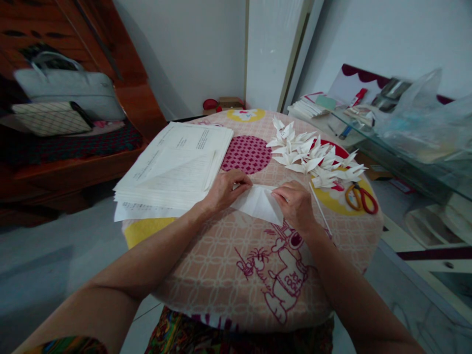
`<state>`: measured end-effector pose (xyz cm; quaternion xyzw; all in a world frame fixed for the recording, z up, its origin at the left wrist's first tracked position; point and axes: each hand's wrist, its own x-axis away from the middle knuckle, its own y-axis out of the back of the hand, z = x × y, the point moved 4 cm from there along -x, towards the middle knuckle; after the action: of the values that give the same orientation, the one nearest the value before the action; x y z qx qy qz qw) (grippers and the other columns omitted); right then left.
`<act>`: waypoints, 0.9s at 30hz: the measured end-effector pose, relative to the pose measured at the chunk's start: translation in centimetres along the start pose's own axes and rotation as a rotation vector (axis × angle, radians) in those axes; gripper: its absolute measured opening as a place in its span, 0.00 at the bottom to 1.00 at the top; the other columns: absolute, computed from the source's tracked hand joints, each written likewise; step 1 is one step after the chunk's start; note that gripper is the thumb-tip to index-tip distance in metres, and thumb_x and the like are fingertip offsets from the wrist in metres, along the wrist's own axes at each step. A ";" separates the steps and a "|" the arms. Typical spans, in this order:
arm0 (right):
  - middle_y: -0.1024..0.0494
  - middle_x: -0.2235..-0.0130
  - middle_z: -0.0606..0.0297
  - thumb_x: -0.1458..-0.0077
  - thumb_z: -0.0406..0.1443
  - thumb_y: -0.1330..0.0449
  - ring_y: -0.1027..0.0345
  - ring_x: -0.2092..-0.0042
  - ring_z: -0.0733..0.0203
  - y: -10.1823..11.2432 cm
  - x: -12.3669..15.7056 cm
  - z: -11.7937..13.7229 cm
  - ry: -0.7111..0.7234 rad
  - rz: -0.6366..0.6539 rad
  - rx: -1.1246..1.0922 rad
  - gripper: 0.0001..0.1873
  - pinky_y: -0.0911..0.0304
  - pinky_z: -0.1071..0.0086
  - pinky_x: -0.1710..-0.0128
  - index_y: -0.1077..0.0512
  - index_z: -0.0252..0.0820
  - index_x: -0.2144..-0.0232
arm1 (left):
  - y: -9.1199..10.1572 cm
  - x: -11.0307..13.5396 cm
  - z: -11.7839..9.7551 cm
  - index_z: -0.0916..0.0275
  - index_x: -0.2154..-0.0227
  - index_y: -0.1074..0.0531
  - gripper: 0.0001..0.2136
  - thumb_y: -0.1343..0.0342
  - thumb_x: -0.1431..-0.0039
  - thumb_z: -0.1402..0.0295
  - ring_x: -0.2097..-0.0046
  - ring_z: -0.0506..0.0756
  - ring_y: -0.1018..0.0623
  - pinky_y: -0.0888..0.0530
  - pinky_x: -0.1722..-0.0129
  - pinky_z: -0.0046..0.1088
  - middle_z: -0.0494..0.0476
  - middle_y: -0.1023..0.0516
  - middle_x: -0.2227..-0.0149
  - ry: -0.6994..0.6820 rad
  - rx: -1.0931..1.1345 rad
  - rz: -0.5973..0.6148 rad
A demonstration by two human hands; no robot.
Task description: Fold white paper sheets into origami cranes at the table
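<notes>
2 hands (pixel 229 188) (pixel 298 204), 1 held sheet (pixel 260 202), 1 paper stack (pixel 167 169) and 1 pair of scissors (pixel 357 187) show

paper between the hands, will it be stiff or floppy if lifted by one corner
The paper is probably light and rather floppy, since it looks thin. Its visible creases may stiffen it a little along those lines. Lifted from one corner, it would likely sag, as the left hand and right hand now hold it at opposite sides.
</notes>
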<state>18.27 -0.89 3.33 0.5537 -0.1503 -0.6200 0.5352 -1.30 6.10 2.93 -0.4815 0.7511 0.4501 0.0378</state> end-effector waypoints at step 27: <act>0.27 0.81 0.67 0.48 0.50 0.36 0.33 0.77 0.61 0.2 0.8 -4.3 -0.652 -0.127 -0.726 0.21 0.36 0.67 0.76 0.27 0.43 0.83 | 2.1 -0.5 0.9 0.66 0.72 0.22 0.05 0.38 0.48 0.68 0.73 0.48 0.26 0.29 0.74 0.24 0.53 0.22 0.74 0.287 0.331 -0.283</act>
<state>22.21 0.08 1.60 0.1166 -0.0499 -0.8048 0.5799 -2.90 7.35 4.01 -0.6280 0.7374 0.2383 0.0716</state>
